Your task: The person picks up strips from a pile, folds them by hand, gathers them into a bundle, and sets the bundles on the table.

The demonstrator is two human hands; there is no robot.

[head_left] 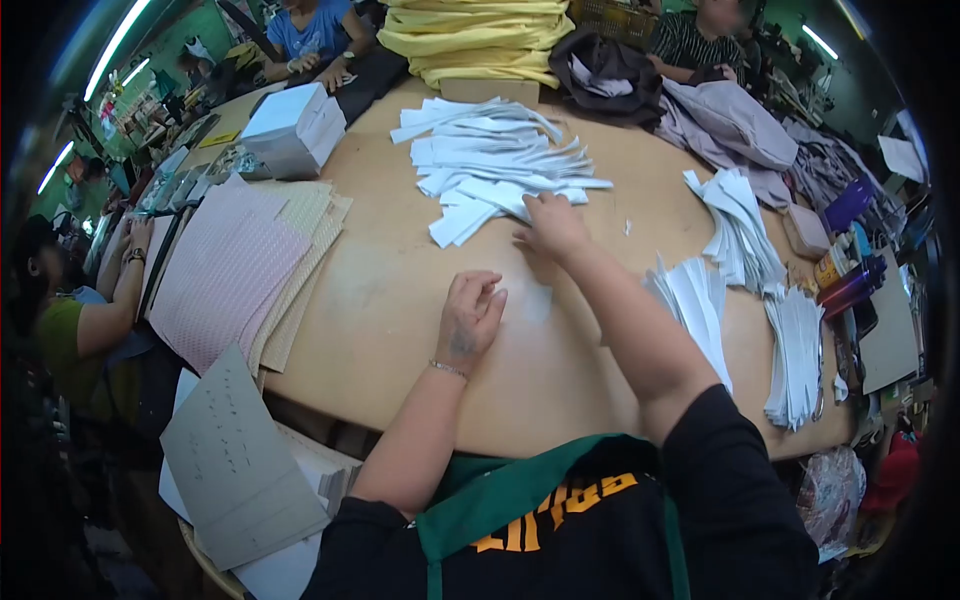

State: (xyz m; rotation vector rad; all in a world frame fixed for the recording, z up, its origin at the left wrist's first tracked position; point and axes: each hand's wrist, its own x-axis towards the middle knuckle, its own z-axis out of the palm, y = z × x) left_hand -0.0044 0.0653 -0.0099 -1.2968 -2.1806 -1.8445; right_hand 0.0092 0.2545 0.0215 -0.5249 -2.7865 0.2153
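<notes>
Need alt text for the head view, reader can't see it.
A person's right hand touches a heap of white strips on a tan table; the left hand, apparently empty, is nearer their body. Stacked yellow fabric stands beyond the heap, with more white bundles to the right.

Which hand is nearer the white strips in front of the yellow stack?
Right. The right hand is at the near edge of the white strips; the left hand is apart from them, closer to the body.
</notes>
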